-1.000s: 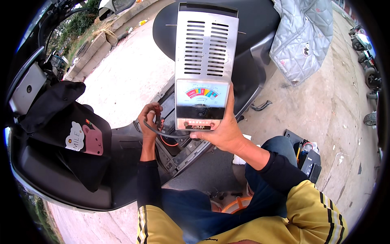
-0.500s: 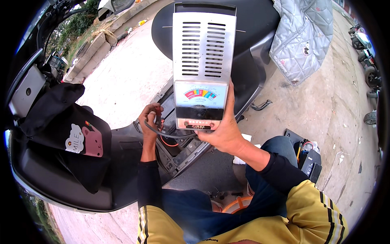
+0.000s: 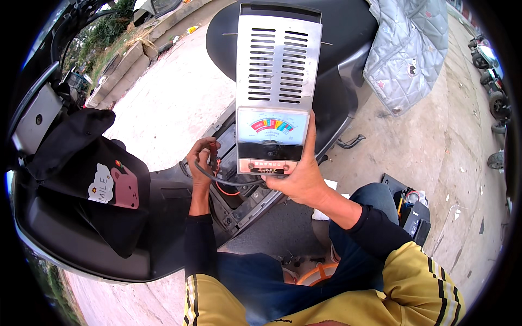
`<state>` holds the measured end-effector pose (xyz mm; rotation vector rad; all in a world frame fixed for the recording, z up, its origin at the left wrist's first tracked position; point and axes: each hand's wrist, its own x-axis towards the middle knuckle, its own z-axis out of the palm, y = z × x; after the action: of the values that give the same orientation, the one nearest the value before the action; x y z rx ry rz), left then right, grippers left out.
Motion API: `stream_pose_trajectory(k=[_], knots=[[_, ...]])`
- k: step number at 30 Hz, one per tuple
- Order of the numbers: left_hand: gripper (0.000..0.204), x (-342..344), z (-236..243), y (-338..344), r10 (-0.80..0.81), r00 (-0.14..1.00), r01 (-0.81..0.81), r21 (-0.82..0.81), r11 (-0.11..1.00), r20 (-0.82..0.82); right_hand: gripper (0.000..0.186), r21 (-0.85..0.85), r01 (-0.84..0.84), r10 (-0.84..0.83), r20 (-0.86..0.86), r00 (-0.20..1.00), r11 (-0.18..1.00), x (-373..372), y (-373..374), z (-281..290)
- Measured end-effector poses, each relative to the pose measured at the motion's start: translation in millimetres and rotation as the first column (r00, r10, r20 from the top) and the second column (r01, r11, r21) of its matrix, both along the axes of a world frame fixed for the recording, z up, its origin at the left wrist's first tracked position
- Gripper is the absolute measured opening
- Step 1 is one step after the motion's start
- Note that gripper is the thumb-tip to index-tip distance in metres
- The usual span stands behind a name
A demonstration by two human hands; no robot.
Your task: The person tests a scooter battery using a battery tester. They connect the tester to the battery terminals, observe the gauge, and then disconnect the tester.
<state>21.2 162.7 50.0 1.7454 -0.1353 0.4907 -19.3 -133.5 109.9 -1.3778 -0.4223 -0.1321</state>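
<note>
A dark scooter (image 3: pixel 169 206) is under the silver meter (image 3: pixel 277 70). The right hand (image 3: pixel 302 176) grips the meter by its bottom right corner (the rest sticks out past the hand). The left hand (image 3: pixel 200 160) pinches a red handle (image 3: pixel 212 149) over the scooter.

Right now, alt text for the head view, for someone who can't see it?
The right hand holds up a silver meter with a multicolored dial, while the left hand grips a red handle at the open compartment of a scooter. A dark cable curves between left hand and meter. A black bag hangs left; a gray quilted cover is upper right.
</note>
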Motion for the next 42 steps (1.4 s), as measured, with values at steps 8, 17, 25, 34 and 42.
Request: stream_pose_trajectory(k=[8, 17, 25, 34, 42], knots=[[0.036, 0.8, -1.1, 2.1, -0.001, 1.000, 0.001, 0.005, 1.000, -0.004, 0.134, 0.010, -0.010, 0.010, -0.003, 1.000, 1.000, -0.3, 0.2, 0.3], [0.038, 0.8, -1.1, 2.4, 0.003, 1.000, -0.002, 0.015, 1.000, -0.005, 0.135, 0.004, -0.010, 0.010, -0.009, 1.000, 1.000, -0.8, -0.1, 1.3], [0.039, 2.5, -5.0, 7.1, -0.004, 1.000, 0.004, 0.014, 1.000, -0.014, 0.136, -0.006, -0.012, 0.012, 0.000, 1.000, 1.000, -1.2, 0.0, 2.0], [0.040, 1.8, -3.2, 4.4, 0.002, 0.999, -0.002, 0.009, 1.000, -0.034, 0.134, 0.011, -0.021, 0.021, 0.008, 1.000, 1.000, -0.8, 0.2, 1.0], [0.039, 2.4, -2.7, 5.8, -0.019, 1.000, 0.020, 0.042, 0.999, -0.014, 0.135, 0.002, -0.029, 0.029, 0.012, 1.000, 1.000, -0.7, -0.3, 1.9]])
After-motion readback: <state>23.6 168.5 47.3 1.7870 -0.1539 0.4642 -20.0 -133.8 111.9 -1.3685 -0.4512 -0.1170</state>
